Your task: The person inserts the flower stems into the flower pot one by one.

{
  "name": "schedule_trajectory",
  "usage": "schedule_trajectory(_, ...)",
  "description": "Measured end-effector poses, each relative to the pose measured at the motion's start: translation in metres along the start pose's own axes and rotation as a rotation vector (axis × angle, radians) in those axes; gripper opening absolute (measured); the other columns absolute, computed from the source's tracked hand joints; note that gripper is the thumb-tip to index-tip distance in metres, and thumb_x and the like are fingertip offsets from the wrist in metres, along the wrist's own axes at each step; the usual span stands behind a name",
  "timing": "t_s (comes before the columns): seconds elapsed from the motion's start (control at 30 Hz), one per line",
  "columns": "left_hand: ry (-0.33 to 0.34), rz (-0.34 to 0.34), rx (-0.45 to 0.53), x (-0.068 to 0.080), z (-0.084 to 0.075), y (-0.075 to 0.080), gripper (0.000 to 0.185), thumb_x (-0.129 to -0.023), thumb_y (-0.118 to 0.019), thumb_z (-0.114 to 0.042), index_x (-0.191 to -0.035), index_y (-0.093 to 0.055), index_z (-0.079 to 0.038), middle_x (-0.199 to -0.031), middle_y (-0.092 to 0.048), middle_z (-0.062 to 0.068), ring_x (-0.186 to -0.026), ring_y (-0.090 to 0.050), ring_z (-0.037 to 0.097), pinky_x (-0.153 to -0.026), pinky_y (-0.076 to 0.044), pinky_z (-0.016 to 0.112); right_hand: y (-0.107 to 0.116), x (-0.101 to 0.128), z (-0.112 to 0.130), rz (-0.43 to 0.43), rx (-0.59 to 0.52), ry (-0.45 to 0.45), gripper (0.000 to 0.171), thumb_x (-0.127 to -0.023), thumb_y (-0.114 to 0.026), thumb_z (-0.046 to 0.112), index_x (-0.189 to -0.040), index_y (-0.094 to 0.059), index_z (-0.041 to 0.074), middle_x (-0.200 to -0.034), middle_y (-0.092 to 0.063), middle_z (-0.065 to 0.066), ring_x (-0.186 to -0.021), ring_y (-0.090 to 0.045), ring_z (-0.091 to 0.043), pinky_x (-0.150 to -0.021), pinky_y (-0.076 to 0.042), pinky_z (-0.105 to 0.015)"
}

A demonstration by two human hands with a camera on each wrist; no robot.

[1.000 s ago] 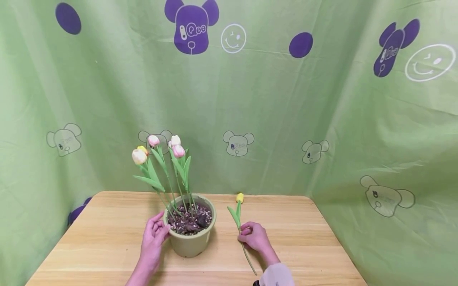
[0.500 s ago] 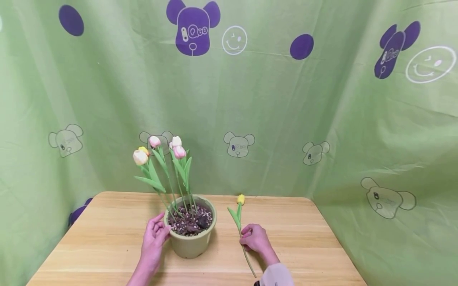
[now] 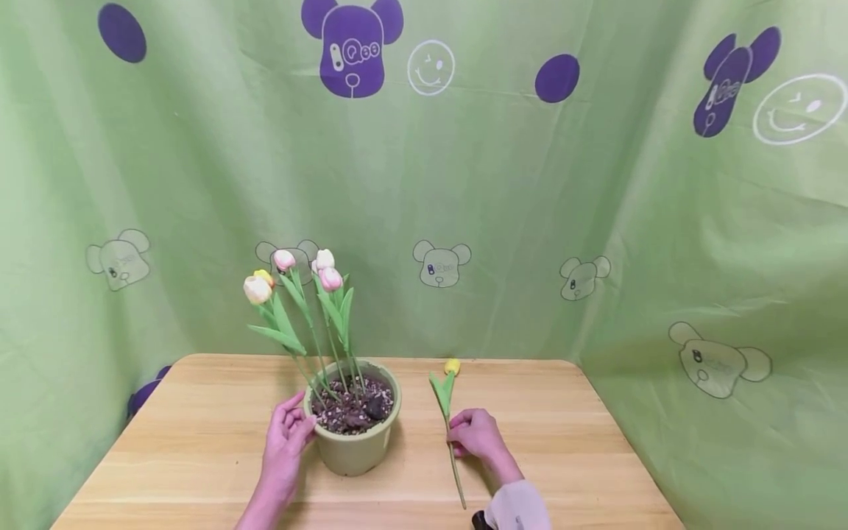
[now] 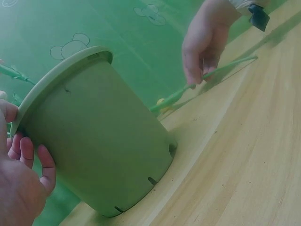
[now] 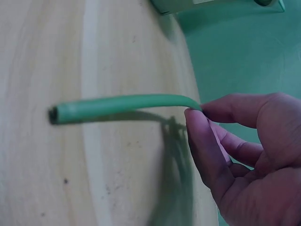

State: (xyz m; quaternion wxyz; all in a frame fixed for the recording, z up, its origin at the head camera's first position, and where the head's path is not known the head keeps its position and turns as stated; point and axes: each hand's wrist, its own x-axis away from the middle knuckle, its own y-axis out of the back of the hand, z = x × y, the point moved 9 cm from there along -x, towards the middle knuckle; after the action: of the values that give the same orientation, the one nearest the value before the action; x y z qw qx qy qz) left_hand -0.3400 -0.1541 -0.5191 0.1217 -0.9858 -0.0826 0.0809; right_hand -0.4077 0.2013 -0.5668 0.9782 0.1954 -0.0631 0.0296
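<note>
A green flowerpot (image 3: 351, 453) filled with dark soil (image 3: 351, 412) stands on the table, with several pink, white and yellow tulips (image 3: 330, 279) upright in it. My left hand (image 3: 285, 445) grips the pot's rim at its left side, thumb on the rim and fingers bent below it in the left wrist view. To the right of the pot, my right hand (image 3: 478, 436) pinches the stem of a single yellow tulip (image 3: 453, 366) between thumb and fingertips. Its bloom points away from me. In the right wrist view the cut end of the stem (image 5: 94, 108) sticks out over the wood.
The wooden table (image 3: 563, 449) has rounded far corners. Green curtains (image 3: 503, 184) printed with bear heads hang close behind and on both sides. A dark band (image 4: 259, 18) shows at my right wrist.
The single yellow tulip has turned slightly in my right hand, its bloom shifting right and its stem end left. My left hand and the pot stay as they were.
</note>
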Motion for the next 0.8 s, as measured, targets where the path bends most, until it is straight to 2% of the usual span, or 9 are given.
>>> schedule_trajectory(0.2, 0.003, -0.004, 0.001, 0.000, -0.001, 0.000, 0.055, -0.101, -0.054, 0.002, -0.152, -0.034, 0.003, -0.115, -0.056, 0.009, -0.102, -0.063, 0.010, -0.096, -0.059, 0.023, 0.004, 0.000, 0.006, -0.015, -0.053, -0.006, 0.027, -0.086, -0.069, -0.010, -0.111, -0.062, -0.013, -0.086, -0.066, -0.017, -0.062, -0.063, -0.019, -0.061, -0.064, -0.034)
schedule_trajectory(0.47, -0.007, 0.010, 0.006, -0.001, -0.003, -0.001, 0.056, -0.101, -0.055, 0.000, -0.152, -0.032, 0.003, -0.115, -0.056, 0.009, -0.102, -0.062, 0.009, -0.095, -0.058, 0.022, 0.013, 0.000, 0.013, -0.073, -0.083, 0.007, 0.028, -0.088, -0.065, -0.009, -0.115, -0.060, -0.012, -0.086, -0.059, -0.008, -0.070, -0.063, -0.020, -0.065, -0.065, -0.036)
schedule_trajectory(0.8, 0.006, 0.004, -0.003, -0.001, -0.001, 0.001, 0.054, -0.102, -0.054, 0.001, -0.152, -0.033, 0.003, -0.116, -0.057, 0.009, -0.102, -0.063, 0.009, -0.096, -0.059, 0.023, 0.015, 0.001, 0.024, -0.088, -0.159, 0.042, 0.033, -0.088, -0.065, -0.012, -0.120, -0.059, -0.013, -0.096, -0.059, -0.014, -0.074, -0.065, -0.023, -0.066, -0.066, -0.034)
